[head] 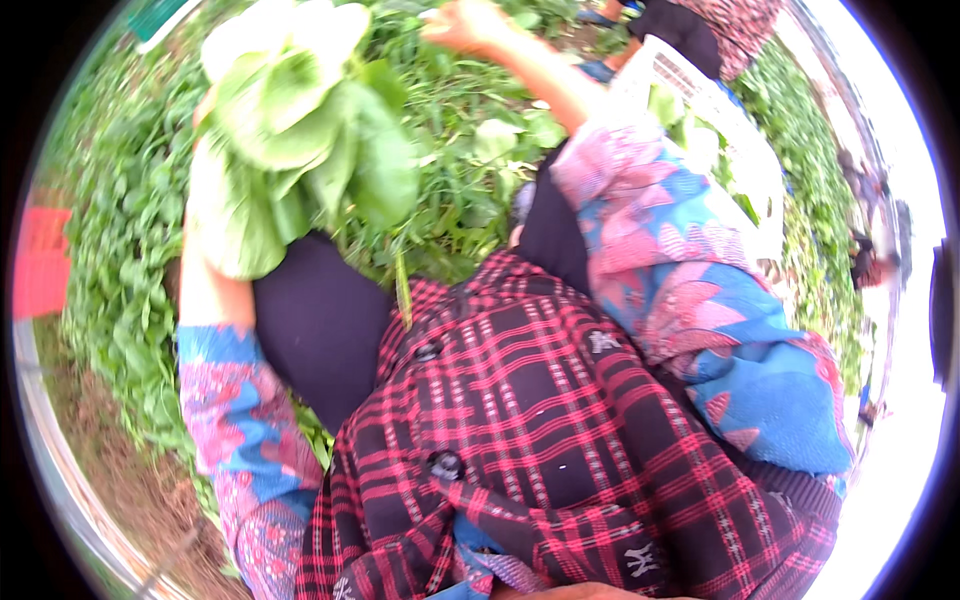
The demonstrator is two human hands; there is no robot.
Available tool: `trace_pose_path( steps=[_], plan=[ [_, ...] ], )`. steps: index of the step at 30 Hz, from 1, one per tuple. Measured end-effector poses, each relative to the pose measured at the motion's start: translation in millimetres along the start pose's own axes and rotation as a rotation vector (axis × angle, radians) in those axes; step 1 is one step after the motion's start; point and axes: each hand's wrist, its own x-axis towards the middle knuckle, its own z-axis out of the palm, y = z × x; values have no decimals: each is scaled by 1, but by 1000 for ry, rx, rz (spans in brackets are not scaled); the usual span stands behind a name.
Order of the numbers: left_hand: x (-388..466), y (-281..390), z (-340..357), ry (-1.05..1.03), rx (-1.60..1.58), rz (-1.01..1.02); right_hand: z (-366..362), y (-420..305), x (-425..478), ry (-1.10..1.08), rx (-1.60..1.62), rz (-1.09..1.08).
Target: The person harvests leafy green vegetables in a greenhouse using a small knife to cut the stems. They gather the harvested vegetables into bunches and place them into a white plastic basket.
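A large head of pale-green leafy vegetable, like pak choi (300, 112), is in my left hand (201, 111), with its broad leaves hanging toward my knee. The leaves hide most of that hand. Beyond it to the right, my right hand (469, 28) is stretched over the plants near the top edge. Its fingers look curled, and a small pale spot shows at their tips. Blur keeps me from telling whether it grips anything. Low green plants (450, 150) grow in the ground between my knees.
To my right stands a white plastic crate (761, 180) with leafy greens in it. Another person (694, 34) is close behind the crate. A red crate (43, 262) lies at the far left, and a green crate (154, 19) at the top left. Dry brown soil (142, 465) borders the plants.
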Motion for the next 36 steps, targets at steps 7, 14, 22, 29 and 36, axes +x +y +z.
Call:
trace_pose_path(
  steps=[7, 14, 22, 29, 36],
  plan=[
    [23, -20, -16, 3, -37, -86, 21, -97, -53, -51, 928, -330],
    [44, -24, -5, 5, -5, -161, 11, -93, -60, -78, 929, -426],
    [64, -37, 5, -26, -15, -195, 3, -75, -50, -154, 577, -81],
    [61, -22, 14, -63, -4, -163, 5, -88, -54, -14, 568, 54],
    [42, -49, 13, -140, -95, -93, -4, -75, -90, -163, 1270, -361]
  ],
)
